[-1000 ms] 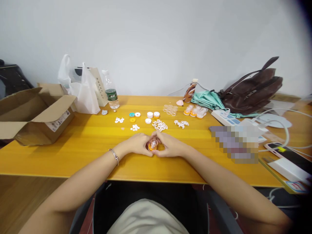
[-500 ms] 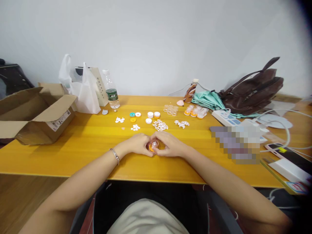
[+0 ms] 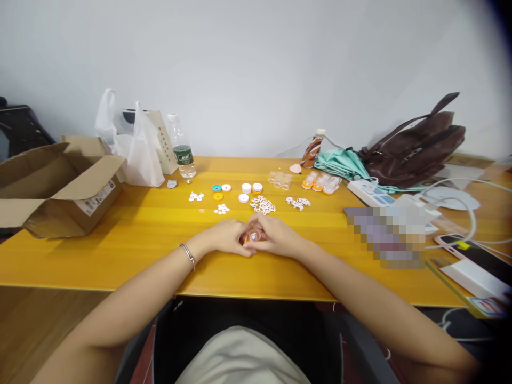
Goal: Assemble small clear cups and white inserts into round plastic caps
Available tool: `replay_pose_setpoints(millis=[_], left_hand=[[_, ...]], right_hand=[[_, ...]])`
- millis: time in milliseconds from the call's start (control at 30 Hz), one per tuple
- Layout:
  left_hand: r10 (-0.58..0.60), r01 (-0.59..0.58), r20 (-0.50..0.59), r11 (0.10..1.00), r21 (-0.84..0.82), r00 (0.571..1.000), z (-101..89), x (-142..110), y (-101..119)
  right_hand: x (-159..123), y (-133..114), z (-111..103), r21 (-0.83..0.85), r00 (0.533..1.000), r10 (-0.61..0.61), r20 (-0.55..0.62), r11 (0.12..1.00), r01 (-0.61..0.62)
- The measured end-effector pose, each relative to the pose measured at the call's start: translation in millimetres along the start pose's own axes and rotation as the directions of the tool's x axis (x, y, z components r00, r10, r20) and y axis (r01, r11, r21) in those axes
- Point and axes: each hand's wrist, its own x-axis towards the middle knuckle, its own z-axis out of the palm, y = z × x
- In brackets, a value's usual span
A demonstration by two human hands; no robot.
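Between my two hands is a small round part with a clear rim, some orange at its side and a white patterned piece in the middle. My left hand curls round its left side. My right hand closes on it from the right, thumb across the front. Its underside is hidden by my fingers. Just beyond lie a pile of white openwork pieces, small white discs and white round caps. A teal ring and a yellow ring sit to their left.
Clear cups and orange-based clear pieces stand farther back. A cardboard box, white plastic bag and water bottle are on the left. A brown bag, power strip and cables are on the right.
My right thumb has shifted left across the front of the round part, covering more of its lower edge. Both hands stay at the same spot.
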Motion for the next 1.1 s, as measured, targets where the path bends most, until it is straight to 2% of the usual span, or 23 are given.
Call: replay_pose_setpoints(millis=[67,200,300,433,567,733,1100], left_hand=[[-0.004,0.004,0.011,1.0,-0.007,1.0,0.2,-0.3,0.2],[-0.019,0.019,0.0,1.0,-0.009,1.0,0.8,-0.7,0.3],[-0.004,0.004,-0.005,1.0,-0.003,1.0,1.1,-0.3,-0.1],[-0.005,0.005,0.002,1.0,-0.011,1.0,1.3,0.3,-0.7],[-0.025,0.025,0.014,1.0,0.011,1.0,1.2,0.3,-0.9],[-0.034,0.034,0.015,0.999,0.019,0.999,1.1,0.5,-0.7],[-0.032,0.032,0.012,0.999,0.002,0.999,1.5,0.6,-1.3]], right_hand=[[-0.4,0.9,0.7,0.007,1.0,-0.019,0.012,1.0,0.019],[-0.8,3.1,0.9,0.024,0.998,-0.046,-0.043,0.999,0.047],[-0.1,2.8,-0.6,0.026,1.0,-0.03,-0.009,0.999,0.03],[0.7,1.3,-2.6,0.002,0.996,-0.093,-0.003,0.996,0.093],[1.4,0.3,-2.4,-0.021,0.999,-0.054,-0.004,0.998,0.053],[1.3,-2.6,-2.7,-0.06,0.995,-0.097,-0.007,0.994,0.096],[2.4,-0.6,-1.7,-0.047,0.998,-0.069,-0.015,0.997,0.068]])
